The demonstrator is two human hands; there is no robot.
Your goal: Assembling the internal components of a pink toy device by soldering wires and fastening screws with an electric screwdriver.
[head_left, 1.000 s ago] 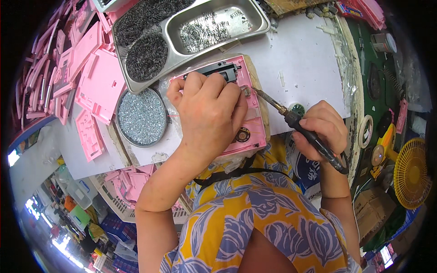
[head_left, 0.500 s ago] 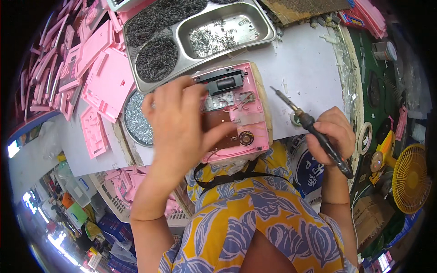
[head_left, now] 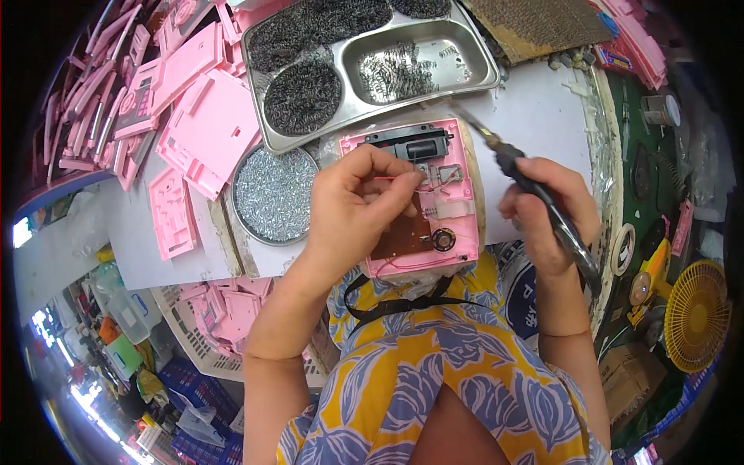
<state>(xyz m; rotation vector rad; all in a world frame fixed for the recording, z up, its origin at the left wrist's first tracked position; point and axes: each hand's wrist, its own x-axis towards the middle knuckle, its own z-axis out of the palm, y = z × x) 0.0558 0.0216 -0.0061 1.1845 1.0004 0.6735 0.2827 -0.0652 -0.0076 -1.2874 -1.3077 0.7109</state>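
A pink plastic casing (head_left: 463, 143) lies open on the table in front of me. Inside it sit a black module (head_left: 422, 147), a brown circuit board (head_left: 399, 242), a small round speaker (head_left: 443, 239) and thin wires. My left hand (head_left: 349, 205) is over the casing's left side, thumb and forefinger pinched together above the board. A thin red wire (head_left: 383, 178) shows at those fingers, its end hidden. In a closed grip, my right hand (head_left: 546, 236) holds a soldering iron (head_left: 511, 160) to the right of the casing, its tip pointing away and to the left, apart from the casing.
Beyond the casing, a metal tray (head_left: 364, 108) holds many small springs. A round dish (head_left: 235, 203) of small silvery screws or pins stands left of it. Pink plastic parts (head_left: 213, 128) pile up at left, more in a basket (head_left: 186, 329) below. A yellow fan (head_left: 697, 314) is at right.
My left hand has gone from spread fingers to a pinch over the board. My right hand has carried the soldering iron farther away and leftward. The whole view has shifted slightly.
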